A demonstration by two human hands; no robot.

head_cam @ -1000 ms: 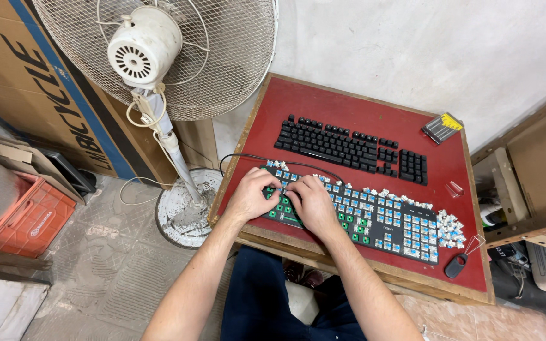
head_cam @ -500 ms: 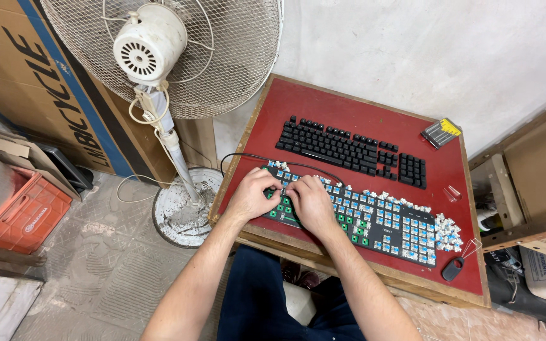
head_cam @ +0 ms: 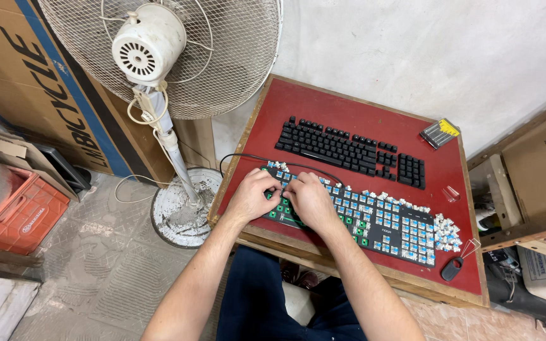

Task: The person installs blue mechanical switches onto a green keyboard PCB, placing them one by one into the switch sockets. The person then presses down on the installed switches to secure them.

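Observation:
A keyboard with its keycaps off (head_cam: pixel 380 221) lies along the near edge of the red table top (head_cam: pixel 323 110), showing rows of blue switches and some green ones. Both of my hands are on its left end. My left hand (head_cam: pixel 251 197) and my right hand (head_cam: pixel 311 201) have curled fingers, and their fingertips meet over the switches near the top-left corner. What the fingers pinch is hidden. A black cable (head_cam: pixel 248 158) runs from that corner. Behind it lies a complete black keyboard (head_cam: pixel 349 151).
A pile of loose pale keycaps (head_cam: pixel 447 232) lies at the stripped keyboard's right end, with a small black tool (head_cam: pixel 452 269) by it. A yellow-black box of small tools (head_cam: pixel 440 133) sits at the back right. A white pedestal fan (head_cam: pixel 159 76) stands left, with cardboard boxes (head_cam: pixel 541 170) right and a red crate (head_cam: pixel 20 218).
Both hands stay at the keyboard's left end, with only small finger movement. The view has shifted slightly.

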